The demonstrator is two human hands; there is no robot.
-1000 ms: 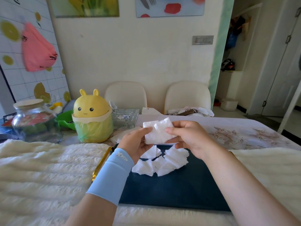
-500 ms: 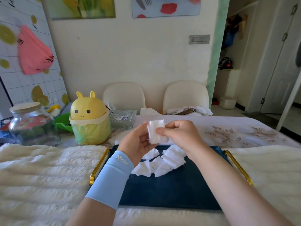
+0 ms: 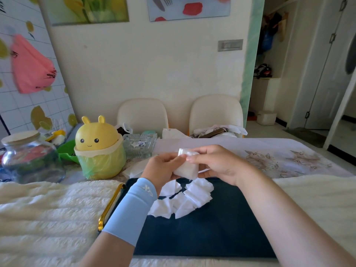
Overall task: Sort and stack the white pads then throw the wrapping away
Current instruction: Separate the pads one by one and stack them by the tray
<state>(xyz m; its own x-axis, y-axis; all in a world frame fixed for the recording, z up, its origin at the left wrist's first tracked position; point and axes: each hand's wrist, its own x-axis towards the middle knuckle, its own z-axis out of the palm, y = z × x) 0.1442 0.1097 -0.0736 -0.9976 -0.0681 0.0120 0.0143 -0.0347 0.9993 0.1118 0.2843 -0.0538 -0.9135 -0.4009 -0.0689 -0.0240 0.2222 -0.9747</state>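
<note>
- The dark blue tray (image 3: 202,232) with a gold handle (image 3: 109,207) lies on the surface (image 3: 269,157) in front of the person. In its far half lie loose white pads (image 3: 190,199), scattered and overlapping each other.
- To the left of the tray stands a yellow bin (image 3: 98,139) with a small face and ears, lined with a green bag (image 3: 102,164). What is inside it I cannot see.
- Farther left of the tray there is a glass jar (image 3: 28,158) with a pale lid, holding something red and green. Between the jar and the bin sits a green bowl (image 3: 66,151).
- Behind the far left corner of the tray stands a clear glass dish (image 3: 139,145) with some bits in it, too small to tell.
- Compared with half a second ago, the held stack of white pads (image 3: 185,168) has come down a little toward the tray and now leans instead of standing upright. One second ago it was spread wider and crumpled; now it is one compact bundle.
- The left hand (image 3: 163,168), with a light blue sleeve (image 3: 131,211) on the wrist, curls its fingers round the left side of the stack, the thumb on the upper edge.
- The right hand (image 3: 217,164) pinches the upper right part of the stack between thumb and forefinger, and the other fingers curl below.
- Both hands hold the stack in the air just above the far edge of the tray, over the loose pads and apart from them.
</note>
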